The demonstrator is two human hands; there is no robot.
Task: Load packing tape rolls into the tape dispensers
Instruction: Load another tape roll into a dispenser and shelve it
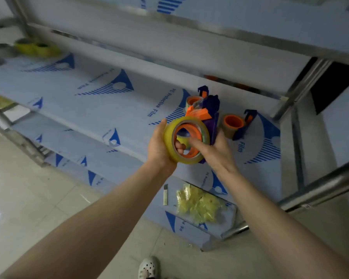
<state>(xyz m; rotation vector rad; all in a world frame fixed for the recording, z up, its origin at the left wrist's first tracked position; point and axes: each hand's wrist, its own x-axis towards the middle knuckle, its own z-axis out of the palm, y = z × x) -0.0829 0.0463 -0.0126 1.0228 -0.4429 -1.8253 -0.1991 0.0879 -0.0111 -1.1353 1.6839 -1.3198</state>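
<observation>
Packing tape roll (169,136), yellow and see-through, is at the centre of the frame, held in the air in front of a metal shelf (101,101) covered in protective film. The left hand (159,146) cups its outer rim, with fingertips showing through the core. The right hand (217,152) grips a blue tape dispenser (212,109) from below, one finger reaching across its orange hub (197,133). The roll looks slipped over that hub, but whether it is fully seated cannot be told, and threading the tape end probably remains. On the shelf behind, a rear dispenser (194,101) and a right-hand dispenser (236,125) each appear already loaded. Spare rolls (38,49) lie blurred at upper left.
</observation>
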